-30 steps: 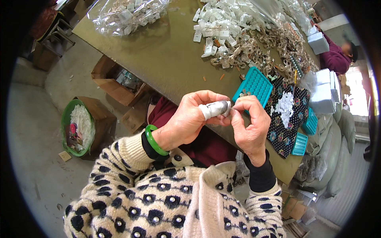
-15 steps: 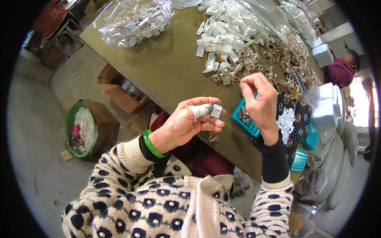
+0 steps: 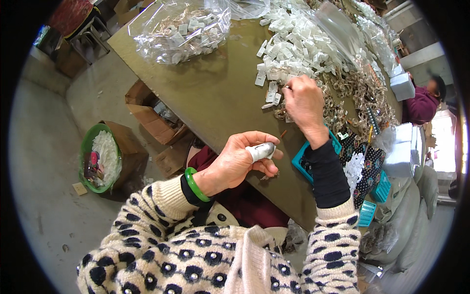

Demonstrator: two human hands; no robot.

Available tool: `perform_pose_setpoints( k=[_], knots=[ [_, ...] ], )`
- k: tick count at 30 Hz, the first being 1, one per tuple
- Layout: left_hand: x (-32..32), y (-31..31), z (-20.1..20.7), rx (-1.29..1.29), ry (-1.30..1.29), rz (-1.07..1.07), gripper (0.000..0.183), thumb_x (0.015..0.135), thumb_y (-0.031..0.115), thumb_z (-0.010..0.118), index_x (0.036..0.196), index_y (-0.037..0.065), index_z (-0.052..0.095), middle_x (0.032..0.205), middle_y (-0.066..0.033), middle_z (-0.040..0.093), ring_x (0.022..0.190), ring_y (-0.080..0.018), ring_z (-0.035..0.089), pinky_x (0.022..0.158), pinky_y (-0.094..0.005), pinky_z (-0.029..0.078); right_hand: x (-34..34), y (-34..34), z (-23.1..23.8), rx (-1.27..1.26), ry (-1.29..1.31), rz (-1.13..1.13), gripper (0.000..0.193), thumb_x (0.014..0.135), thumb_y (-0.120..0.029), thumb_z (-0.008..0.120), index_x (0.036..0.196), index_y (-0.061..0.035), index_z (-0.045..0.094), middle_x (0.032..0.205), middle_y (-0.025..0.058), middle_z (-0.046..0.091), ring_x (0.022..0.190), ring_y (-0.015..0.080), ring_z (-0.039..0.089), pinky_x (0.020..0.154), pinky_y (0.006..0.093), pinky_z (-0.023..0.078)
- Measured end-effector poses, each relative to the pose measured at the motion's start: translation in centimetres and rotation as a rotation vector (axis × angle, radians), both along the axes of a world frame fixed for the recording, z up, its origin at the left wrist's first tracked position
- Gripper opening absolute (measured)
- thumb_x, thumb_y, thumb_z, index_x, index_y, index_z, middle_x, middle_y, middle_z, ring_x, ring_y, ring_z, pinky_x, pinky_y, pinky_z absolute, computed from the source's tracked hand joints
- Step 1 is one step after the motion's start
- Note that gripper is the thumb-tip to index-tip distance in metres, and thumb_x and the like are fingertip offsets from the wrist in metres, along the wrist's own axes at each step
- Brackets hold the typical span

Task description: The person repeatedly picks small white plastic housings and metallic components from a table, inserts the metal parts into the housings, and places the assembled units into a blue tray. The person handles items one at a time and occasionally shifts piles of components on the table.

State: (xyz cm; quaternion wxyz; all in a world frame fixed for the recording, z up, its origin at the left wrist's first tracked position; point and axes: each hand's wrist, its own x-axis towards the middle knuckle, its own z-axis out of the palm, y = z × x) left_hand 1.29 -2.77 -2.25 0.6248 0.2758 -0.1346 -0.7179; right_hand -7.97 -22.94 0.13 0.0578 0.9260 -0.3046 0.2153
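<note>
My left hand point(image 3: 240, 159) is held over the near edge of the table, its fingers curled together. One digit wears a white wrapping point(image 3: 260, 151) with a grey tip. A bit of something small shows below the fingers, too unclear to name. My right hand point(image 3: 306, 105) is over the near end of the pile, thumb and fingers pinched together. A tiny bit shows at its fingertips, but I cannot make it out. Close by lie small white plastic cards point(image 3: 272, 93) and a tangle of clear brownish trinkets point(image 3: 338, 115).
A teal basket point(image 3: 299, 164) sits under my right forearm, beside a dark patterned cloth point(image 3: 364, 154) with white bits. A clear bag point(image 3: 181, 36) of cards lies at the far left of the table point(image 3: 196, 88). On the floor are an open carton point(image 3: 152, 115) and a green-rimmed tub point(image 3: 88, 169).
My right hand has moved away and left, from above the teal basket to the card pile. My left hand has shifted slightly right; the white square piece at its fingertips no longer shows.
</note>
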Motion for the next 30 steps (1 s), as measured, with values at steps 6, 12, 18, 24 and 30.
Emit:
perform_pose_setpoints(
  k=[6, 12, 18, 24, 30],
  knots=[
    [-0.1, -0.1, -0.1, 0.003, 0.002, -0.030, 0.024, 0.095, 0.010, 0.062, 0.117, -0.001, 0.061, 0.103, -0.0192, 0.069, 0.073, -0.0214, 0.071, 0.068, -0.0344, 0.061, -3.4, -1.5, 4.1, 1.002, -0.768, -0.036, 0.013, 0.089, -0.014, 0.070, 0.094, -0.0018, 0.070, 0.087, 0.0059, 0.071, 0.078, 0.0136, 0.067, 0.066, 0.0273, 0.050],
    [0.0, -0.1, -0.2, 0.010, 0.014, -0.013, 0.023, 0.096, 0.009, 0.060, 0.117, -0.001, 0.060, 0.103, -0.0195, 0.068, 0.073, -0.0228, 0.071, 0.066, -0.0357, 0.061, -4.6, -1.9, 6.4, 1.001, -1.004, -0.052, 0.014, 0.088, -0.016, 0.072, 0.096, -0.0048, 0.071, 0.089, 0.0060, 0.072, 0.077, 0.0119, 0.064, 0.069, 0.0233, 0.049],
    [-0.1, -0.3, -0.5, -0.002, 0.029, -0.001, 0.021, 0.097, 0.007, 0.058, 0.117, 0.000, 0.060, 0.103, -0.0202, 0.068, 0.074, -0.0234, 0.070, 0.067, -0.0374, 0.061, -5.6, -2.0, 6.3, 1.003, -1.206, 0.100, 0.013, 0.090, -0.012, 0.070, 0.099, -0.0037, 0.071, 0.091, 0.0076, 0.072, 0.084, 0.0162, 0.068, 0.074, 0.0276, 0.056],
    [-0.3, -0.3, -0.7, 0.016, -0.023, 0.012, 0.021, 0.097, 0.007, 0.058, 0.117, 0.002, 0.060, 0.104, -0.0193, 0.068, 0.076, -0.0232, 0.071, 0.068, -0.0369, 0.061, -6.7, -3.6, 6.5, 1.099, -1.179, 0.016, 0.015, 0.091, -0.013, 0.069, 0.101, -0.0026, 0.069, 0.100, 0.0129, 0.072, 0.091, 0.0193, 0.070, 0.077, 0.0336, 0.058],
    [-0.2, -0.4, -0.8, -0.051, -0.022, -0.009, 0.022, 0.097, 0.009, 0.059, 0.118, 0.004, 0.060, 0.105, -0.0173, 0.068, 0.077, -0.0225, 0.071, 0.069, -0.0355, 0.061, -7.7, -3.6, 4.7, 1.127, -1.121, -0.077, 0.014, 0.094, -0.012, 0.063, 0.101, -0.0003, 0.065, 0.101, 0.0207, 0.071, 0.090, 0.0308, 0.071, 0.080, 0.0449, 0.059]
  ],
)
